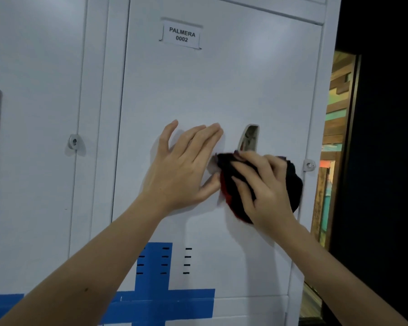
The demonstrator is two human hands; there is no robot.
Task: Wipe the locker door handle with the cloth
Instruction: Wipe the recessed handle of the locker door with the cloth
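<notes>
Just above the fingertips of the right hand (pixel 262 184): the locker door handle (pixel 250 137), a grey recessed pull in the right half of the locker door (pixel 222 90). Long axis close to upright, with the top leaning a little to the right. Only the upper part in view; the lower part hidden behind cloth and fingers.

Right hand: fingers bent over the bunched dark cloth (pixel 227 184), red at one edge, gripping it and pressing it on the door at the lower end of the handle. Left hand (pixel 184 165): open, fingers straight, laid flat against the door just left of the cloth, holding nothing. Clearly nearer to the handle: the right hand, already with the cloth.

Probably best to carry the cloth upward along that upright axis, into the recess. Nothing in the way between the cloth and the visible upper part. Left fingertips close beside the handle, but not over it.

Around: a padlock hasp (pixel 309 164) at the door edge, just right of the cloth, easy to catch with loose fabric on a wide stroke. Well above, a name label (pixel 181 34). Below, vent slots (pixel 165 260) and blue tape (pixel 160 300). On the neighbour door to the left, a second hasp (pixel 74 141), well apart. Small grey patch at the left edge of the cloth: cannot tell what.
</notes>
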